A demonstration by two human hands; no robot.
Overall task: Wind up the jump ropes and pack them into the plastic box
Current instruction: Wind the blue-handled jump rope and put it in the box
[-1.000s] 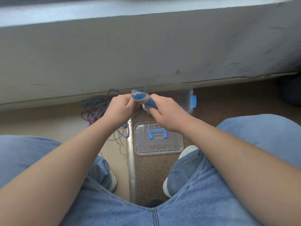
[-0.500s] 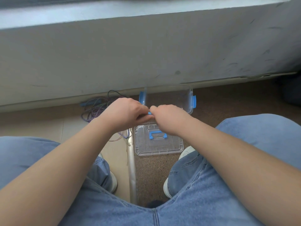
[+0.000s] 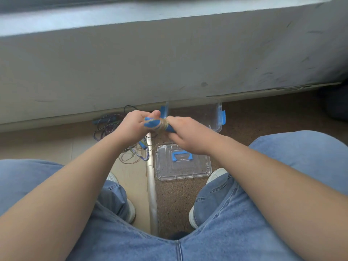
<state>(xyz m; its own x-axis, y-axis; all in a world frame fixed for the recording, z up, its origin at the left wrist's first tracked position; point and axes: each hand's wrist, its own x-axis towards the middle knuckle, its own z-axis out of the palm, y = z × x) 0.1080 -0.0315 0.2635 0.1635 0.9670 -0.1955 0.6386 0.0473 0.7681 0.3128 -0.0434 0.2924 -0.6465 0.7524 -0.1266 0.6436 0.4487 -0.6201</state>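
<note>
Though half hidden, wound jump rope between left hand and right hand.

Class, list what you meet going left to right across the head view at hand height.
First the loose ropes, then left hand, wound rope, right hand, blue latch on the plastic box.

A single wide-angle camera sits on the person's head, facing forward and steeply down past both forearms and the jeans to the floor. It looks from close range at the left hand and right hand, which meet near frame centre; a grey wall fills the upper half
</note>
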